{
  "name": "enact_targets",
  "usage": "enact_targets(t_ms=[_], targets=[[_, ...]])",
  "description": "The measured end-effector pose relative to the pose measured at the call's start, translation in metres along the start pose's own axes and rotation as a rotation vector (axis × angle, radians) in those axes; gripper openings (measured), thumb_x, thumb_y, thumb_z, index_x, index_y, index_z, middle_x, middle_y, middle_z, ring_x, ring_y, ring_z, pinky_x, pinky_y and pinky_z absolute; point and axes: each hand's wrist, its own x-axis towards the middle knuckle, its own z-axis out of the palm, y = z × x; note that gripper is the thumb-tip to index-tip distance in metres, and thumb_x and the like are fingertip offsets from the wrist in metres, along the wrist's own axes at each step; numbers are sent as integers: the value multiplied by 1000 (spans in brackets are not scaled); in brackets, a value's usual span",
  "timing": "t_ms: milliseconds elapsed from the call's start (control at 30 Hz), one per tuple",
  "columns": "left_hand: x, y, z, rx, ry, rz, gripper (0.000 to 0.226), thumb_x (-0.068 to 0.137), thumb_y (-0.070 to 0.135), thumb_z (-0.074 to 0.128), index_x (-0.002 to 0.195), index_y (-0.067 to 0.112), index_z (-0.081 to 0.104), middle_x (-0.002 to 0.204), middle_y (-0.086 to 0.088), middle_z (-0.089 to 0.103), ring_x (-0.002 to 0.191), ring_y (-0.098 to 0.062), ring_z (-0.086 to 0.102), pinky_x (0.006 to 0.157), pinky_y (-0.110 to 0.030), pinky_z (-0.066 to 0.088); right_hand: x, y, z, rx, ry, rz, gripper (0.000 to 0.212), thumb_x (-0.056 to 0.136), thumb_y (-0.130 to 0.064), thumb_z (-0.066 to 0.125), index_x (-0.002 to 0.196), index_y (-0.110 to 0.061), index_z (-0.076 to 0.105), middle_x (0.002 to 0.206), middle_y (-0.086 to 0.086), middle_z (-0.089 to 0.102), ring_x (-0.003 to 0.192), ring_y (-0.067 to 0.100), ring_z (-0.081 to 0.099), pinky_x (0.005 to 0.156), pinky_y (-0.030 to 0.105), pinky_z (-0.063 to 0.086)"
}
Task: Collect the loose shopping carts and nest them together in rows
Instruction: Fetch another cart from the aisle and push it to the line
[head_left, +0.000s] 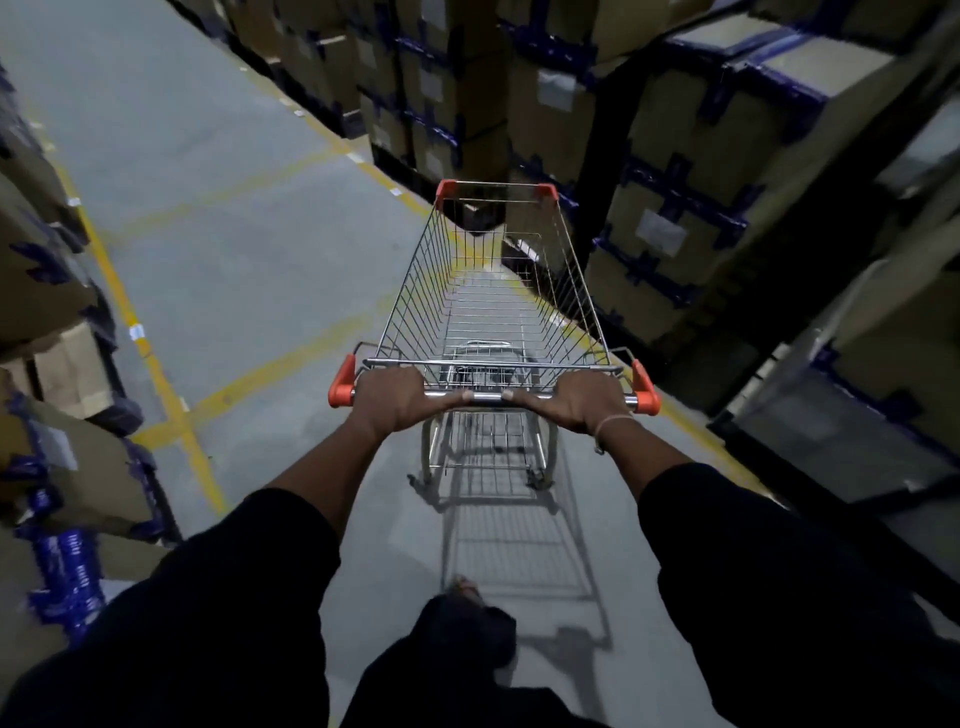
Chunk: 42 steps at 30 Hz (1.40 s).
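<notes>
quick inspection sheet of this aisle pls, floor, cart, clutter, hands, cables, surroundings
surface: grey concrete floor with yellow painted lines.
job's things: one wire shopping cart, basket empty, orange corner guards; no other carts in view.
clutter: nothing seen on the floor.
grippers: left hand and right hand both grip the handle bar; a bracelet on the right wrist.
cables: nothing seen.
surroundings: stacked cardboard boxes with blue tape on both sides of the aisle.

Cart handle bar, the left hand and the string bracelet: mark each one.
cart handle bar (487, 397), head view, bare metal between the hands.
left hand (395, 397), head view, back of the hand.
string bracelet (613, 420), head view, strand across the right wrist.
</notes>
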Motion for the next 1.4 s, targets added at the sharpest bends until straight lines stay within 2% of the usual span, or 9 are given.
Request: enact_targets(t_ms=[200,300,433,500,633,767,1000,1167,1400], targets=[[-23,30,2,-20,-44,187,104,58,111,14,55,18,59,57,2,59,55,-15,58,60,-28,43,-80,15,10,92,-79,161,93,67,-109,22,55,-19,44,57,1,53,56,22,57,68,35,55],[-22,40,-2,-29,-116,293,108,54,112,9,55,17,60,60,2,60,61,-16,61,64,-31,45,-107,15,8,143,-183,245,92,63,-110,22,55,-21,44,60,0,51,59,22,55,63,31,47],[-13,53,-3,-17,-202,426,112,58,112,13,60,13,66,61,-1,65,63,-17,63,73,-34,54,-133,21,13,292,-280,376,99,56,-113,27,58,-19,59,66,2,59,66,23,63,85,36,57],[-10,61,-4,10,-212,486,112,60,111,15,62,13,67,61,-1,65,63,-17,63,76,-35,55,-146,21,15,399,-318,446,100,57,-112,34,62,-17,66,65,3,61,64,23,61,85,35,55],[-6,76,-6,99,-225,596,108,62,110,16,72,18,72,66,2,68,68,-15,65,75,-33,49,-172,16,18,610,-406,575,92,57,-108,46,71,-18,60,68,0,57,62,18,47,79,38,43],[-1,91,-7,132,-207,734,107,64,109,16,73,18,71,66,2,67,68,-14,64,73,-34,46,-195,11,29,669,-372,677,105,48,-112,45,77,-14,68,73,2,62,66,21,51,73,35,43],[1,127,-7,166,-183,945,104,66,108,16,70,19,68,65,0,66,66,-14,63,69,-32,46,-237,2,40,771,-313,814,109,43,-114,44,77,-13,64,62,1,55,53,18,42,65,32,39],[-6,160,-2,185,-167,1077,105,65,109,12,69,20,67,65,0,66,65,-14,63,68,-30,46,-274,-2,49,827,-242,921,107,48,-112,44,75,-12,66,61,1,57,54,19,46,66,31,44],[-27,214,4,214,-150,1240,106,63,110,9,67,20,66,63,2,65,63,-12,63,76,-33,55,-331,-12,58,876,-151,1070,97,54,-110,40,67,-16,61,57,-2,53,51,16,44,69,30,46]])
